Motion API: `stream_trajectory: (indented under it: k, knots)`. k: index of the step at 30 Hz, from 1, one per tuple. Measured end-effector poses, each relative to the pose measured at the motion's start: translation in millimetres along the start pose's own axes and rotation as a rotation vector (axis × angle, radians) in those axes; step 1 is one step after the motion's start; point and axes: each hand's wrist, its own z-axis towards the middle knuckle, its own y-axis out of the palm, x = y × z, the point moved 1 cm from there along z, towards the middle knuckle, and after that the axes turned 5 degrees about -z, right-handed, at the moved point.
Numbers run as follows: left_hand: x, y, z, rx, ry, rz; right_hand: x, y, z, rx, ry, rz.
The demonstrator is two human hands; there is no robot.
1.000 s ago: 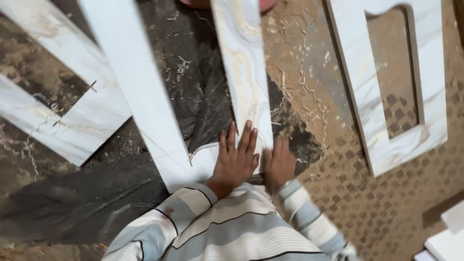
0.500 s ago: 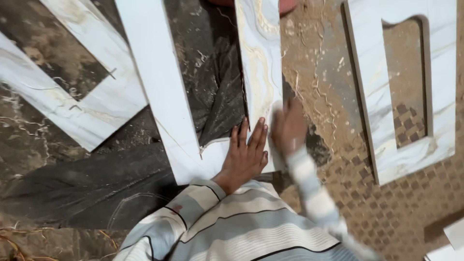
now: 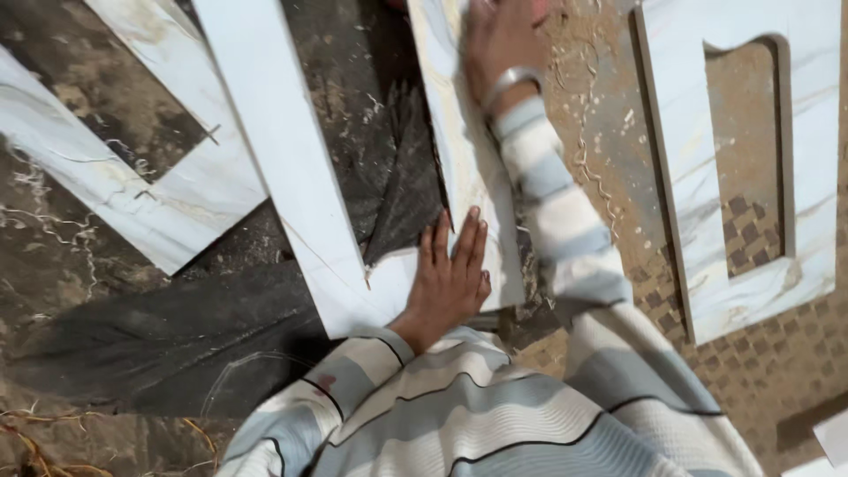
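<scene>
A long strip of marble tile [image 3: 464, 150] lies flat on the dusty floor, white with pale yellow and grey veins running along its length. It runs from the top edge of view down to a square-cut near end. That near end meets a second, plainer white strip [image 3: 274, 159], which slants away up and to the left, so the two form a narrow V. The left hand [image 3: 450, 278] lies flat, fingers together, on that junction. The right hand [image 3: 499, 40] presses on the veined strip's far part, wrist wearing a metal bangle.
</scene>
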Motion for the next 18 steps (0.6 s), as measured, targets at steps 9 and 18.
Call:
stream_trajectory:
  k: [9, 18]
  knots:
    - [2.2, 6.0, -7.7, 0.037, 0.053, -0.005, 82.1, -13.8, -288.2, -0.096, 0.286, 0.277]
    - [1.8, 6.3, -1.8, -0.014, 0.019, 0.003, 50.6, -3.3, -160.1, 0.058, -0.147, -0.070]
